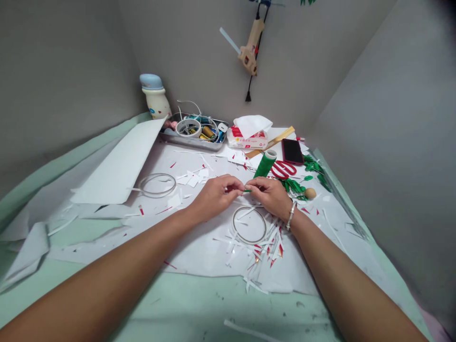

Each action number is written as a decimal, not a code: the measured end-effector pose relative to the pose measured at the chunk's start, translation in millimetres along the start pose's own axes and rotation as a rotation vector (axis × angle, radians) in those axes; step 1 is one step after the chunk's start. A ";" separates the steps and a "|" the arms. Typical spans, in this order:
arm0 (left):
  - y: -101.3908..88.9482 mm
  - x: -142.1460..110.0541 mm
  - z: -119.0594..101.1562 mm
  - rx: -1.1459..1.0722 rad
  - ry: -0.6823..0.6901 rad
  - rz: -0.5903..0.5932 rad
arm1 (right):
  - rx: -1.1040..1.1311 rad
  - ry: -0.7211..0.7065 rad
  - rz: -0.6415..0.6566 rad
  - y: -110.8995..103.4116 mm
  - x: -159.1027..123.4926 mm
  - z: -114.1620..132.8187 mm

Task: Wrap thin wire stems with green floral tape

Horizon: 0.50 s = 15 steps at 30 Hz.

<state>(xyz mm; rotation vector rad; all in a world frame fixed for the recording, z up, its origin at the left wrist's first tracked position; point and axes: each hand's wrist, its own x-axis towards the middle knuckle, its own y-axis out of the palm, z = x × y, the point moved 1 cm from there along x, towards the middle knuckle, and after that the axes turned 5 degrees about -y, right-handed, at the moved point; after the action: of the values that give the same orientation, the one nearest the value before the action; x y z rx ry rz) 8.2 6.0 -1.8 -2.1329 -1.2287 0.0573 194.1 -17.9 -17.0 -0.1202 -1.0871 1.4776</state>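
Over the middle of the paper-covered table, my left hand and my right hand meet at the fingertips. Both pinch a thin green strip, of which only a short piece shows between the fingers. Just behind my right hand stands a tilted spool of green thread. Red-handled scissors and a bunch of green leaf-like pieces lie beyond that hand. A flat tape ring rests below my hands, beside a pile of white and red paper slivers.
At the back are a metal tray of craft supplies, a tissue pack, a phone and a blue-lidded bottle. White card and another ring lie left. A glue gun hangs on the wall.
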 end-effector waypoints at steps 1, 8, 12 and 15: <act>-1.2 0.9 0.9 -0.012 -0.022 -0.030 | -0.011 -0.024 0.031 0.8 -0.3 2.5; -0.8 3.4 11.3 0.191 -0.072 -0.118 | -0.092 -0.223 0.030 -0.7 0.8 29.6; 3.3 -0.1 6.1 0.185 0.031 0.022 | -0.107 -0.137 -0.097 -2.6 1.9 18.2; 1.3 -0.2 2.4 0.057 0.021 0.010 | -0.082 -0.049 -0.081 -1.7 1.3 7.4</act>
<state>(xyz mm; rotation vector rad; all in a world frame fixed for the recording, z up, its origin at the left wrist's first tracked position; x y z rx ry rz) 8.2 6.6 -4.5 -2.0857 -1.1907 0.0739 190.2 -21.1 -11.1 -0.0965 -1.1796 1.3699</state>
